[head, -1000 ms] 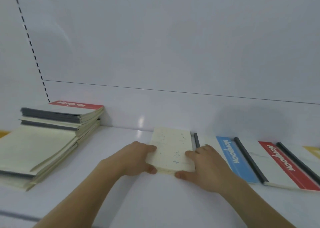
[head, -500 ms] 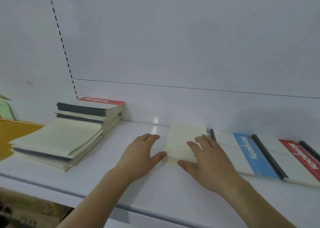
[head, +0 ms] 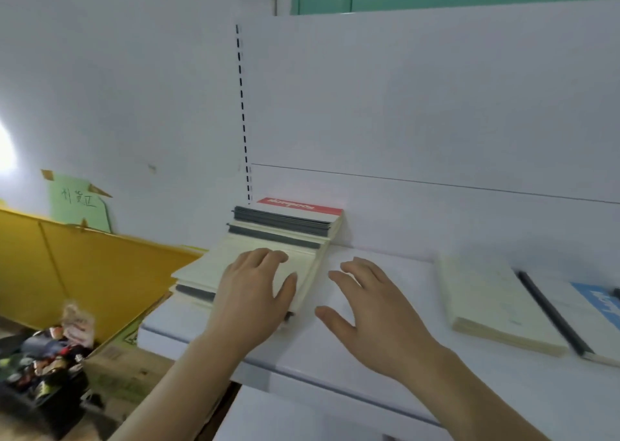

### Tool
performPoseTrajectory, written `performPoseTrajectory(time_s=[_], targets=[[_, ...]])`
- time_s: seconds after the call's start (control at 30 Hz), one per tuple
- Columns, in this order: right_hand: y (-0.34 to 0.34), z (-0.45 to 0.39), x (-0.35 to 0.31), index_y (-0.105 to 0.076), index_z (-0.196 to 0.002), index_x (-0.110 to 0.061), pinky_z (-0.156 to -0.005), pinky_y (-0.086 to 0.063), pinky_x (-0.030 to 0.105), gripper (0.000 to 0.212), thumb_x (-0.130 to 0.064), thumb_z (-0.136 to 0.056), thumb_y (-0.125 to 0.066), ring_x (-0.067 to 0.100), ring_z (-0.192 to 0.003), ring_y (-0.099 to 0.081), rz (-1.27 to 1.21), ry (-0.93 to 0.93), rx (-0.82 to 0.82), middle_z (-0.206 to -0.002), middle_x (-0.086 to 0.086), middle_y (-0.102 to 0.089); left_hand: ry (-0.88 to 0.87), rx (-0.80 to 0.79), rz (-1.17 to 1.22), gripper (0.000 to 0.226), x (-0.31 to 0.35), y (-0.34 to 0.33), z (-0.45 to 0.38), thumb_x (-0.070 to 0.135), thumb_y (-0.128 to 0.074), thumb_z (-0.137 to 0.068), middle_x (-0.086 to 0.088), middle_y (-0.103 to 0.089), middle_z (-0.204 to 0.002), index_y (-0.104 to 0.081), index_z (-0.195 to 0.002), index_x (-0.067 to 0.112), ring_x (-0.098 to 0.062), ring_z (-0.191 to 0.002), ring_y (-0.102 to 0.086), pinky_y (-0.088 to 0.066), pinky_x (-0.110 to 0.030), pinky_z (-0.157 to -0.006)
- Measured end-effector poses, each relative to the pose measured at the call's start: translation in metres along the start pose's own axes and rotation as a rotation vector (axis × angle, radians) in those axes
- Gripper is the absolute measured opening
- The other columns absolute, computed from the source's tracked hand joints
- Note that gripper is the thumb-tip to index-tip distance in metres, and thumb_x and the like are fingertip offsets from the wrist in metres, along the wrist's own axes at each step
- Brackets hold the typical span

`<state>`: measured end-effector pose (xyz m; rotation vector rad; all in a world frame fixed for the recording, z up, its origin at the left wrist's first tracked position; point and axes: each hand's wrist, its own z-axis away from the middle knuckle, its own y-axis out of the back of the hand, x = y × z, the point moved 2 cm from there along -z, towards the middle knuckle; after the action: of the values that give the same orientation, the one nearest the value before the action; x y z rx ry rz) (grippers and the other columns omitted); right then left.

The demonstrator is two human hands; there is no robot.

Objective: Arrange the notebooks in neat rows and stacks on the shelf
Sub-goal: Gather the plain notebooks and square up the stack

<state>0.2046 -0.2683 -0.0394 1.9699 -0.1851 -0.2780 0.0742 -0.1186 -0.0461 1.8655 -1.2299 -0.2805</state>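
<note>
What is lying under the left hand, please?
The left hand rests on a cream notebook topping the messy stack. Grey-edged notebooks show beneath; the hand covers the stack's near corner.

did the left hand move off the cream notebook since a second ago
Yes. The left hand went left along the shelf, from the cream notebook to the messy stack, where it now rests flat.

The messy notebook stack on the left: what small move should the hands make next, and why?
Probably square it up: the left hand lies flat on the fanned notebook stack, whose layers step out unevenly. The open right hand hovers beside it and could press against its right edge.
</note>
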Motion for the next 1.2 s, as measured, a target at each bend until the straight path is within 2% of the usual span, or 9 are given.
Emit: performPoseTrajectory(time_s=[0.2, 0.3, 0.4, 0.57, 0.73, 0.8, 0.9, 1.07, 1.2], targets=[[-0.037, -0.041, -0.066, -0.023, -0.151, -0.02, -0.12, -0.011, 0.032, 0.076, -0.067, -0.091, -0.026, 0.018, -0.146, -0.009, 0.028, -0.077, -0.066, -0.159, 0.001, -0.018, -0.04, -0.416, -0.188, 0.107, -0.087, 0.01, 0.003, 0.087, 0.007, -0.069, 0.006, -0.029, -0.16, -0.032, -0.152, 0.031, -0.021, -0.15, -0.017, -0.01, -0.045, -0.123], [-0.051, -0.048, -0.08, -0.028, -0.149, -0.016, -0.119, -0.016, 0.036, 0.073, -0.063, -0.093, -0.025, 0.023, -0.144, -0.019, 0.068, -0.103, -0.119, -0.156, 0.005, -0.026, -0.176, -0.383, -0.177, 0.091, -0.108, 0.008, 0.005, 0.078, -0.006, -0.077, 0.009, -0.046, -0.151, -0.045, -0.146, 0.033, -0.018, -0.142, -0.036, -0.022, -0.041, -0.118], [-0.054, -0.05, -0.086, -0.056, -0.129, -0.015, -0.106, -0.038, 0.039, 0.059, -0.053, -0.094, -0.027, 0.026, -0.121, -0.05, 0.085, -0.086, -0.08, -0.131, 0.007, -0.057, -0.229, -0.263, -0.067, 0.06, -0.121, 0.007, 0.001, 0.066, -0.032, -0.087, 0.012, -0.069, -0.123, -0.069, -0.12, 0.033, -0.02, -0.117, -0.061, -0.048, -0.041, -0.096], [-0.031, -0.046, -0.087, -0.063, -0.106, -0.026, -0.075, -0.049, 0.037, 0.041, -0.048, -0.099, -0.029, 0.019, -0.086, -0.061, 0.116, -0.068, -0.006, -0.101, -0.004, -0.068, -0.322, -0.095, 0.033, 0.058, -0.128, 0.016, -0.007, 0.07, -0.036, -0.087, 0.014, -0.074, -0.098, -0.076, -0.1, 0.03, -0.017, -0.099, -0.066, -0.051, -0.04, -0.089], [0.002, -0.038, -0.081, -0.054, -0.117, -0.035, -0.062, -0.051, 0.035, 0.041, -0.054, -0.099, -0.021, 0.016, -0.069, -0.062, 0.05, -0.104, 0.229, -0.083, -0.011, -0.067, -0.168, 0.24, 0.127, 0.057, -0.118, 0.039, -0.018, 0.054, -0.057, -0.094, -0.007, -0.052, -0.141, -0.053, -0.137, 0.017, -0.028, -0.135, -0.043, -0.033, -0.049, -0.115], [0.012, -0.036, -0.078, -0.055, -0.117, -0.034, -0.05, -0.044, 0.025, 0.036, -0.049, -0.101, -0.026, 0.008, -0.057, -0.056, 0.021, -0.123, 0.357, -0.067, -0.015, -0.059, -0.003, 0.232, 0.304, 0.072, -0.11, 0.052, -0.02, 0.048, -0.06, -0.093, -0.008, -0.032, -0.156, -0.028, -0.152, 0.02, -0.025, -0.144, -0.03, -0.031, -0.04, -0.114], [0.025, -0.033, -0.086, -0.062, -0.114, -0.026, -0.044, -0.031, 0.017, 0.032, -0.039, -0.099, -0.037, 0.002, -0.046, -0.043, 0.044, -0.172, 0.506, -0.055, -0.017, -0.045, 0.112, 0.048, 0.581, 0.066, -0.088, 0.062, -0.022, 0.058, -0.053, -0.092, 0.012, -0.048, -0.138, -0.033, -0.148, 0.029, -0.003, -0.122, -0.052, -0.046, -0.025, -0.093], [0.001, -0.032, -0.128, -0.062, -0.121, -0.02, -0.062, -0.05, 0.031, 0.034, -0.028, -0.095, -0.042, 0.02, -0.073, -0.063, 0.094, -0.114, 0.479, -0.095, -0.005, -0.071, 0.334, -0.361, 1.354, 0.049, -0.037, 0.058, -0.007, 0.066, -0.053, -0.086, 0.013, -0.071, -0.111, -0.055, -0.124, 0.035, -0.007, -0.102, -0.069, -0.056, -0.037, -0.092], [-0.028, -0.027, -0.14, -0.04, -0.145, -0.019, -0.108, -0.034, 0.026, 0.048, -0.041, -0.103, -0.031, 0.009, -0.133, -0.04, -0.026, 0.002, 0.257, -0.147, -0.003, -0.045, 0.513, -0.078, 1.231, 0.025, -0.047, 0.052, -0.008, 0.029, -0.048, -0.103, 0.011, -0.068, -0.11, -0.052, -0.126, 0.038, -0.013, -0.101, -0.065, -0.057, -0.044, -0.086]])
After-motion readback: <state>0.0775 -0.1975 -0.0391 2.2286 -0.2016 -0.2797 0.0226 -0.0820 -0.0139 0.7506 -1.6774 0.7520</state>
